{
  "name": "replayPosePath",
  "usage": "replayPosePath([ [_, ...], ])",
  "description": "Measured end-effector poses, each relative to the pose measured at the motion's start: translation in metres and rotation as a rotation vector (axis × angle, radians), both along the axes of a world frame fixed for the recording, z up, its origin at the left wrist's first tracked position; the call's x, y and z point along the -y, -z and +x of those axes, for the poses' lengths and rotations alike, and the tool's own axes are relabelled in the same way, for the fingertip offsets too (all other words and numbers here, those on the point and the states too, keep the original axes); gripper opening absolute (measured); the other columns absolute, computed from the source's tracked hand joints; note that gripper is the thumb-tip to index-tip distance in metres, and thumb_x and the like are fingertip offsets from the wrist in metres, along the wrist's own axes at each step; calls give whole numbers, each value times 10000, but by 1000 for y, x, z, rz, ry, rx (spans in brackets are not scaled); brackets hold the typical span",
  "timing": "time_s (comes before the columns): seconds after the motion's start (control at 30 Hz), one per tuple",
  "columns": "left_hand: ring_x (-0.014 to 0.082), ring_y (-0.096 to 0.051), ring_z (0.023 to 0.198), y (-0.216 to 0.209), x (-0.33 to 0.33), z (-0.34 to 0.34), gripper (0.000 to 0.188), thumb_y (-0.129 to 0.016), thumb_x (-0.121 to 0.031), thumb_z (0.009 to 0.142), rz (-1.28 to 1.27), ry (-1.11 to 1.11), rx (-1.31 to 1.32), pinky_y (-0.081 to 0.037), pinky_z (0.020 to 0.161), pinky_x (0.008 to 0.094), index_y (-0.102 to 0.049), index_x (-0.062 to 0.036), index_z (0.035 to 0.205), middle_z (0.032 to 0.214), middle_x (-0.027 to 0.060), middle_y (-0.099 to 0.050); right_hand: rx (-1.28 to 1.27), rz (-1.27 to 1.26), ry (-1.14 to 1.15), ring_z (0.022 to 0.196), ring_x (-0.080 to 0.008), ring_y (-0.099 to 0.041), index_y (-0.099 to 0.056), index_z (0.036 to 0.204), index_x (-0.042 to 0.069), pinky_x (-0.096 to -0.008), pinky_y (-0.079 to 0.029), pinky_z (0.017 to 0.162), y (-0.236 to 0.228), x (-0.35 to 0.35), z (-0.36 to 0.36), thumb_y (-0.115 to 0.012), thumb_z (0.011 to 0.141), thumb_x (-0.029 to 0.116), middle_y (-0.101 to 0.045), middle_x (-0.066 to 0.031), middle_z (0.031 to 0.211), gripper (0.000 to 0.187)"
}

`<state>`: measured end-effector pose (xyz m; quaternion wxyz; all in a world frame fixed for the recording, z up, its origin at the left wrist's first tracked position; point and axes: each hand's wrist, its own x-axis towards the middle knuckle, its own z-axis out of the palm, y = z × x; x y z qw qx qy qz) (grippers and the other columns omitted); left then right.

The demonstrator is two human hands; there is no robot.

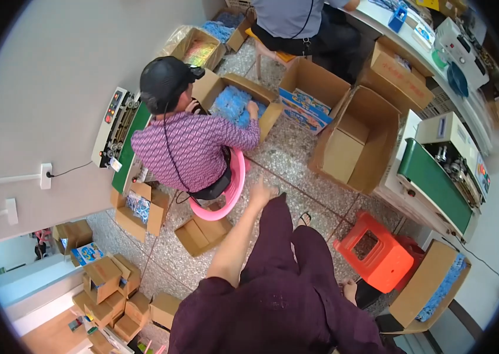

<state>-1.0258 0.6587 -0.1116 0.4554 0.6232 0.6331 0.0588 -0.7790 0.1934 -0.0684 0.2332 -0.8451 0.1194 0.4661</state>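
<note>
My left hand [260,193] reaches forward over the speckled floor, beside my dark trouser leg. At least one finger is stretched out, and nothing shows in the hand. Ahead of it, a person in a purple patterned shirt [184,147] and black cap sits on a pink plastic stool [237,187]. That person's hand rests in a cardboard box [269,121] full of blue packets [231,106]. My right hand [349,290] hangs low by my right side, near an orange-red plastic stool [399,262]. Its fingers are mostly hidden, and I cannot tell their pose.
A large cardboard box [352,141] stands ahead right, by a machine with a green belt [435,187]. Another green-belt machine [125,144] is along the left wall. A small carton [202,233] lies on the floor, with stacked cartons [105,277] behind left. A second person [289,23] sits farther off.
</note>
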Motion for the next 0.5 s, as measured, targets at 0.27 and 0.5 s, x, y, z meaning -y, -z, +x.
replayPosePath([
  [0.27,242,-615,660,76,-258,104,1014,-607,33,731,-248,-378,359,-539,571,389,68,-171,1459,929,151,-599,-149,-1,122,467,-123,-479,-578,768,58,-261,-331,376,-12,-53,-16,-499,863,35,-574,-39,634,126],
  [0.5,173,-497,512,137,-357,100,1073,-530,111,750,-455,-714,399,-532,471,385,227,-262,1413,846,126,-546,-311,3,279,569,-163,-585,-595,845,36,-264,-479,518,-2,-144,-7,-505,845,1,-627,-84,753,97],
])
